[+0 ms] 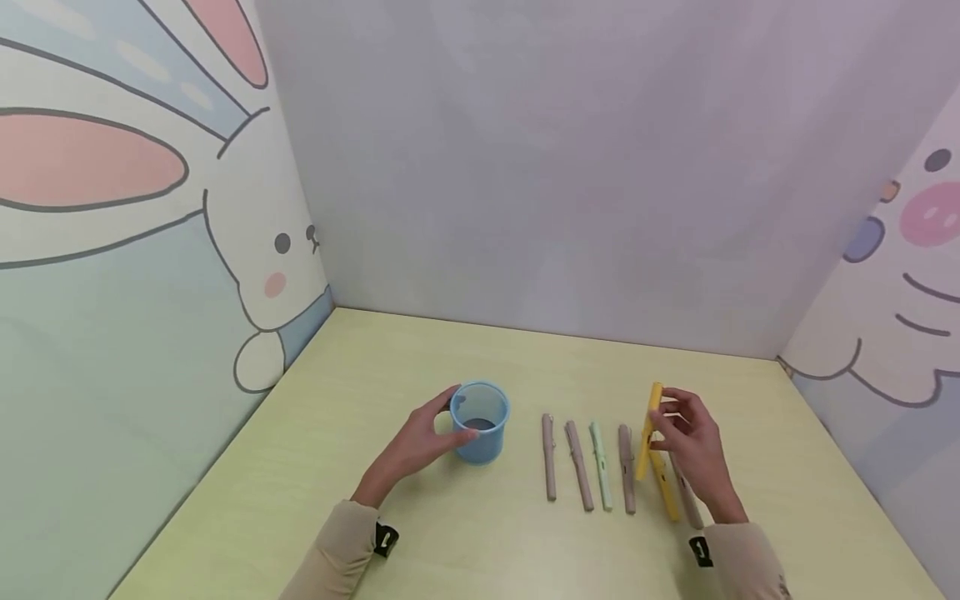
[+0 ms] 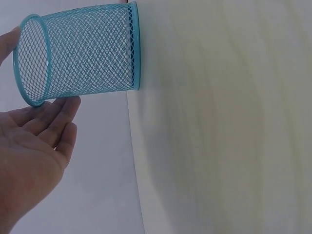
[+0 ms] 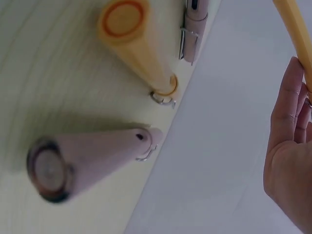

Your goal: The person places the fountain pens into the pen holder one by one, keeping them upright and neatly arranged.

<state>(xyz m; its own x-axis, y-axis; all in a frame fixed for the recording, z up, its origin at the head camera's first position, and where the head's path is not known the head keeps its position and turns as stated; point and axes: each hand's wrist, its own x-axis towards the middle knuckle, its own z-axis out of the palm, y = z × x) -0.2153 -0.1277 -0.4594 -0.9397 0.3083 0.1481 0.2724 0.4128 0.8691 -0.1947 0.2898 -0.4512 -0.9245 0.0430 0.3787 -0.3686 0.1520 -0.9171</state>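
My left hand (image 1: 417,445) grips the blue mesh pen holder (image 1: 480,448) near its rim, thumb at the front and fingers round the left side. The holder stands upright, mouth up. In the right hand (image 1: 696,446) a yellow pen (image 1: 648,427) is pinched between thumb and fingertips, nearly upright and slightly tilted. Below that hand lie a second yellow pen (image 1: 666,492) and a mauve pen (image 1: 687,497), partly covered by it in the head view. The right wrist view shows both lying pens close up, with metal clips at their far ends.
Left of the right hand, a row of pens lies on the pale yellow table (image 1: 465,550): two mauve pens (image 1: 549,458), a light green pen (image 1: 602,467) and another mauve pen (image 1: 627,469). A plain wall (image 1: 540,167) closes the back; walls with cartoon pictures stand at both sides.
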